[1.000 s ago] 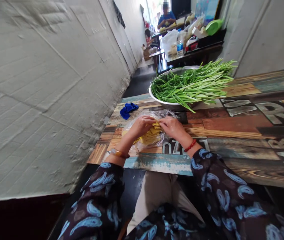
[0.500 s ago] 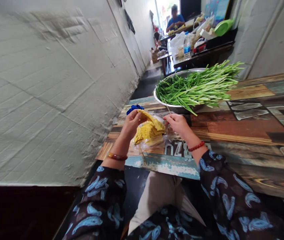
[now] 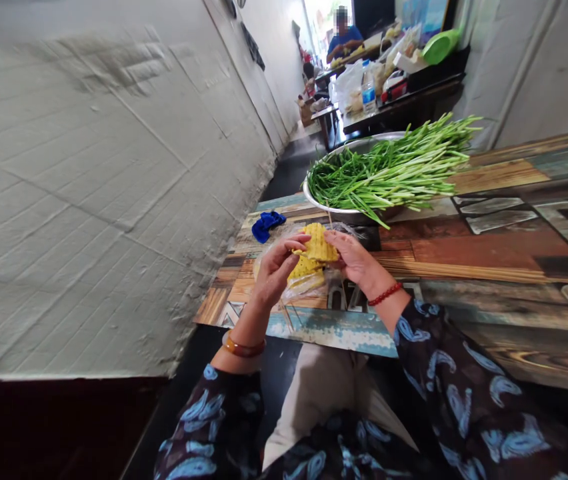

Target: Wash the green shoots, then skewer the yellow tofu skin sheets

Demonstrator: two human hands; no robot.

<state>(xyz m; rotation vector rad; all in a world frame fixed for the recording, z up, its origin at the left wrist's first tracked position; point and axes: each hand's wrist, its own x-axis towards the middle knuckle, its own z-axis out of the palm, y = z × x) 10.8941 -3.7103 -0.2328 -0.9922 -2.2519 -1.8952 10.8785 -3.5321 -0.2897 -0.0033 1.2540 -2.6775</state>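
Between my two hands a yellow, ridged, sheet-like piece of food (image 3: 317, 241) is held up above the table. The fingers of my left hand (image 3: 280, 265) pinch its left edge. My right hand (image 3: 350, 255) grips a thin wooden skewer (image 3: 330, 219), whose tip pokes up above the fingers, and it touches the right side of the piece. Below lies a stack of similar yellow pieces (image 3: 305, 272) in a clear plastic bag (image 3: 304, 291), partly hidden by my left hand. Whether the skewer passes through the piece I cannot tell.
A metal basin (image 3: 309, 193) heaped with long green stalks (image 3: 404, 170) stands beyond my hands. A blue cloth (image 3: 267, 225) lies at the left, and several thin wooden sticks (image 3: 464, 272) lie at the right. A wall (image 3: 114, 200) runs along the left. Farther back a person (image 3: 344, 41) sits.
My hands have come together, and the yellow piece in my left hand has moved right, up against my right hand. More of the blue cloth shows.
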